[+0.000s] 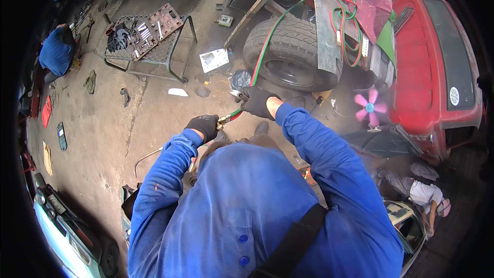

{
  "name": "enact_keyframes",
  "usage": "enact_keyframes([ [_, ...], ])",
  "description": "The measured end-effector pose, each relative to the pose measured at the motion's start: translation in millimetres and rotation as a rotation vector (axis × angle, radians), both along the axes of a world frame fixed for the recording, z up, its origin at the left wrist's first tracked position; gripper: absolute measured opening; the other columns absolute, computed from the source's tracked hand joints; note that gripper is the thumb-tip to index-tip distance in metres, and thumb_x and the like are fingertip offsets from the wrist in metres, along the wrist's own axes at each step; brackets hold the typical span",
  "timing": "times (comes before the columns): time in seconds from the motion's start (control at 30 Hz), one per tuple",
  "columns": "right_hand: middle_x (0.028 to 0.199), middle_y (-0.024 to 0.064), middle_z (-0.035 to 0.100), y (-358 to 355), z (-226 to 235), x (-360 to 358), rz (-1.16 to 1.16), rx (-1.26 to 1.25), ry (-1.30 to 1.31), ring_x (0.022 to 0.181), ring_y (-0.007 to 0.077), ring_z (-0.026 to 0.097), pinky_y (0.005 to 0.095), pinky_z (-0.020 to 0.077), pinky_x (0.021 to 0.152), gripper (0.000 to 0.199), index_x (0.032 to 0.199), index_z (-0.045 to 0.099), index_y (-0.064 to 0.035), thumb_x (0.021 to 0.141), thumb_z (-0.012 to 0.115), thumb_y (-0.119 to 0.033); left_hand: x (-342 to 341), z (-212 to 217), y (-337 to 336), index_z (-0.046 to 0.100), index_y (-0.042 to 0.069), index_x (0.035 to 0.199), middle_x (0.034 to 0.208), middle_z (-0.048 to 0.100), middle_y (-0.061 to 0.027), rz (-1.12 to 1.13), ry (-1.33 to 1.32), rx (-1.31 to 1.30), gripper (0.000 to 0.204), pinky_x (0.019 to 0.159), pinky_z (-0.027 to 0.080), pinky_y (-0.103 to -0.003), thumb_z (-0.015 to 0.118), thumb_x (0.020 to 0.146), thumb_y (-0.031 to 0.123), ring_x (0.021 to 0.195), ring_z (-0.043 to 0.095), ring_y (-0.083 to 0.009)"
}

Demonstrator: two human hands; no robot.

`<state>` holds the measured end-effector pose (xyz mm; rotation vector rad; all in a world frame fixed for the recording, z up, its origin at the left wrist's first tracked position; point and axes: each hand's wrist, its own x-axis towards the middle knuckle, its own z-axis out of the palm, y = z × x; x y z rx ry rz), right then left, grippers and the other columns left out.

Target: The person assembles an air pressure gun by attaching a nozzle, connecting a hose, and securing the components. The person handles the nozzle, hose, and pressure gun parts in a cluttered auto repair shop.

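Note:
My left hand (205, 125), in a dark glove, is closed around the handle of a gas torch with brass fittings (225, 119). From its far side a thin bent metal tube (145, 158) reaches out to the left, low over the floor. Also gloved in black, my right hand (257, 100) is closed around the red and green twin hoses (264, 50) a short way from the fittings. A small dark and light piece shows at its fingertips, too small to make out. Beyond that hand the hoses rise toward the far right.
A large tire (288, 46) lies ahead, with coiled hoses over metal sheets beyond it. At left stands a mesh-topped metal stand (175, 46) with an open wrench case (157, 31). A pink fan (370, 107) and a red vehicle body (427, 72) are at right. Another person (58, 50) crouches far left.

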<state>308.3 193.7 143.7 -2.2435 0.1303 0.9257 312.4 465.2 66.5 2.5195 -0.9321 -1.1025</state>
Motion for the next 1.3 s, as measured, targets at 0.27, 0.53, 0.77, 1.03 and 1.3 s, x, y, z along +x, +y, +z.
enact_keyframes([
  [0.27, 0.126, 0.0177, 0.075, 5, 34, -8, 0.02, 0.209, 0.112, 0.109, 0.0281, 0.072, 0.0427, 0.0543, 0.095, 0.052, 0.149, 0.061, -0.0126, 0.105, 0.066, -0.041, 56, 86, -44, 0.076, 0.007, 0.097, 0.098, 0.077, -0.021, -0.106, -0.203, -0.07, 0.021, 0.084, 0.059, -0.053, 0.07, 0.092, 0.026, 0.092, 0.076, -0.043],
  [0.53, 0.115, 0.0185, 0.077, -21, 37, -21, -0.417, 0.09, -0.176, 0.098, 0.0314, 0.074, 0.0448, 0.0568, 0.09, 0.048, 0.14, 0.064, -0.0068, 0.104, 0.072, -0.037, 92, 178, -97, 0.074, 0.012, 0.108, 0.11, 0.077, -0.0104, -0.185, -0.755, -0.306, 0.02, 0.122, 0.039, -0.055, 0.073, 0.091, 0.023, 0.114, 0.07, -0.0302],
  [0.77, 0.106, 0.0053, 0.073, -101, -10, -48, -1.164, 0.485, -0.493, 0.088, 0.0146, 0.068, 0.0342, 0.0559, 0.076, 0.024, 0.124, 0.069, -0.0002, 0.106, 0.068, -0.015, 63, 176, -92, 0.07, 0.007, 0.132, 0.129, 0.071, -0.0132, 0.07, -0.757, -0.788, 0.044, 0.122, 0.04, -0.061, 0.081, 0.091, 0.02, 0.131, 0.061, -0.0395],
  [1.03, 0.105, 0.0213, 0.078, -322, -63, 16, -1.296, -0.313, -0.582, 0.097, 0.0348, 0.075, 0.0466, 0.0566, 0.083, 0.04, 0.119, 0.074, 0.0016, 0.107, 0.063, -0.034, -32, -20, 41, 0.076, 0.009, 0.121, 0.113, 0.077, -0.0168, 0.456, -0.216, -0.122, 0.04, 0.106, 0.048, -0.052, 0.075, 0.093, 0.037, 0.113, 0.07, -0.0377],
  [1.3, 0.125, 0.0128, 0.08, -537, -109, 145, -0.052, -1.284, -0.129, 0.117, 0.0331, 0.077, 0.0472, 0.061, 0.094, 0.032, 0.13, 0.076, -0.0153, 0.106, 0.063, -0.032, -178, -94, 124, 0.078, -0.004, 0.113, 0.109, 0.082, -0.0201, 1.247, 0.238, 0.071, 0.039, 0.09, 0.061, -0.041, 0.076, 0.095, 0.03, 0.098, 0.079, -0.0279],
])
